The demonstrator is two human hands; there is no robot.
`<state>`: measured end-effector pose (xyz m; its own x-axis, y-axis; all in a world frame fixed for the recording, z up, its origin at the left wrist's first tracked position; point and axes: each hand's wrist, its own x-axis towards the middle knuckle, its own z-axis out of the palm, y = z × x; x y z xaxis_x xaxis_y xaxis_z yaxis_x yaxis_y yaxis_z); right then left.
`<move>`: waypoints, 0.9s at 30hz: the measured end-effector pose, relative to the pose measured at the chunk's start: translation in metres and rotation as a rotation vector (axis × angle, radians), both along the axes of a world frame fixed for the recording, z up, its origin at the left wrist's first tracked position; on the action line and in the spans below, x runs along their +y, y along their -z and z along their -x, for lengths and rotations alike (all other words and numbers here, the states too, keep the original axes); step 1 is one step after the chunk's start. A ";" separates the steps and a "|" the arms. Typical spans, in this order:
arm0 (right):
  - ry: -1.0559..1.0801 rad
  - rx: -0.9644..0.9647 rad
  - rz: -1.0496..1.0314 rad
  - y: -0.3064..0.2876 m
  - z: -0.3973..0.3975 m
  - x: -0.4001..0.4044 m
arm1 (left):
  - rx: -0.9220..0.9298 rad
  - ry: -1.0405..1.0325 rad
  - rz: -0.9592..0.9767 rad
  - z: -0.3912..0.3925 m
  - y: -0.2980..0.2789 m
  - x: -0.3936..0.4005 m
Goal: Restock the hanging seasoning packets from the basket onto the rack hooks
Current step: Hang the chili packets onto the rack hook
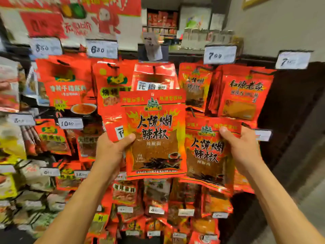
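Note:
My left hand (110,152) grips a red chili powder packet (154,134) by its left edge and holds it upright in front of the rack. My right hand (244,150) grips a second, matching red chili powder packet (209,155) by its upper right corner, a little lower and to the right. Both packets face me, side by side and slightly overlapping. Behind them the rack (158,55) carries rows of hanging red seasoning packets (197,85). The basket is out of view.
White price tags (219,54) stick out above the hook rows. Mixed yellow and white packets (10,138) hang at the left. A dark panel and grey wall (290,103) border the rack on the right. A red poster (70,18) hangs above.

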<state>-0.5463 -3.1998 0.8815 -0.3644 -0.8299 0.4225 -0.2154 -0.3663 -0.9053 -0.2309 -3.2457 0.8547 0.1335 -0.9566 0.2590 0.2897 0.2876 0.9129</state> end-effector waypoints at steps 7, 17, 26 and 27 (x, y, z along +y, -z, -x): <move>0.009 -0.096 0.117 -0.079 0.036 -0.049 | -0.017 -0.065 0.128 0.047 -0.057 -0.016; 0.237 -0.127 0.112 -0.109 0.023 -0.109 | -0.134 -0.096 0.133 0.039 -0.061 -0.026; 0.406 0.105 0.112 -0.123 0.016 -0.119 | -0.180 -0.091 0.178 0.038 -0.058 -0.034; 0.421 0.114 0.106 -0.124 0.016 -0.120 | -0.190 -0.098 0.180 0.037 -0.058 -0.037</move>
